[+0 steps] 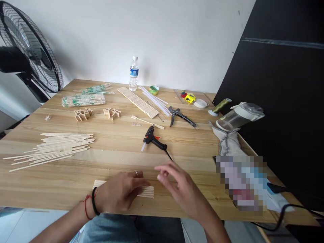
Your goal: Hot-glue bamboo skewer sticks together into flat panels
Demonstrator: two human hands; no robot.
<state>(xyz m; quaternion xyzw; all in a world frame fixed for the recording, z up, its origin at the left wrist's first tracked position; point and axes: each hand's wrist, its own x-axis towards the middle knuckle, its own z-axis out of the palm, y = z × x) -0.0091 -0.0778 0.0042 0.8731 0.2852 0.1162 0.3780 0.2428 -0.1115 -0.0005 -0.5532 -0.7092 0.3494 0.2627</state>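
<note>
A flat row of thin wooden sticks (148, 192) lies side by side near the table's front edge. My left hand (121, 190) rests over the row, fingers curled down onto the sticks and covering their middle. To the right, my right hand (177, 185) hovers above the table, thumb and forefinger apart, with nothing visible between them. Beyond both hands a black hot glue gun (154, 139) lies on its side, a clear glue stick poking out of it. Loose wooden sticks (58, 146) are spread in a pile at the left.
Behind stand a water bottle (134, 74), a slatted wooden panel (138, 102), white glue sticks (158, 101) and black pliers (182, 116). Wrapped stick bundles (83, 100) and star-shaped wooden pieces (112, 113) are at back left. A tumbler (238, 116) lies at right; a fan (30, 47) stands left.
</note>
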